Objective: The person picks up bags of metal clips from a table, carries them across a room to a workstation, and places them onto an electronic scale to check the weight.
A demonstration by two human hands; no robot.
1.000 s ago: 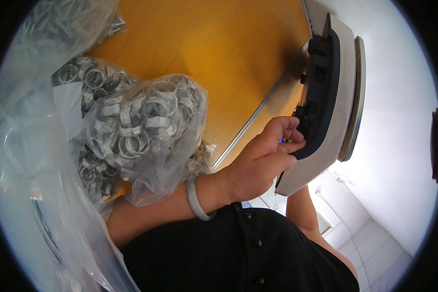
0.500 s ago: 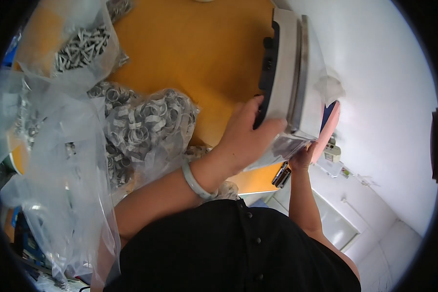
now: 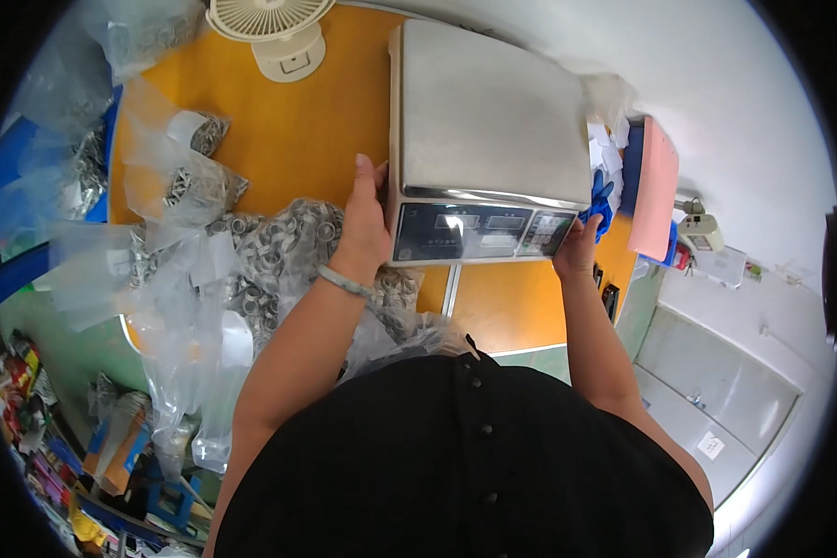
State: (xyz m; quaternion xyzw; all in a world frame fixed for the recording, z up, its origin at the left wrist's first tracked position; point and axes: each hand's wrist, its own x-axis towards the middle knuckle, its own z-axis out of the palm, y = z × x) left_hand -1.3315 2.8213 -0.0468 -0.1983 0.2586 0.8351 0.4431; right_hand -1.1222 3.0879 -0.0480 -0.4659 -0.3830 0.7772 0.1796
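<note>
A digital scale [image 3: 493, 112] with a broad steel plate and a dark display panel [image 3: 484, 232] along its near side lies nearly level between my hands. My left hand [image 3: 365, 219] grips its left side, the thumb up along the edge and the other fingers partly hidden. At the near right corner my right hand [image 3: 577, 249] holds the scale, its fingers mostly hidden beneath. Whether the scale rests on the table or is still lifted, I cannot tell. To the left of my left hand, clear bags of metal rings [image 3: 288, 242] lie on the orange table [image 3: 344, 93].
A cream fan [image 3: 288, 46] stands at the far left of the table. Smaller bags of metal parts [image 3: 200, 186] lie at the left. Beyond the right hand are a blue glove [image 3: 601, 197] and a pink folder [image 3: 656, 191]. Cartons [image 3: 119, 446] stand low at the left.
The scale has swung from steeply tilted on its side to nearly level, its plate now facing up. Both hands still hold it. The view has shifted, bringing the fan in.
</note>
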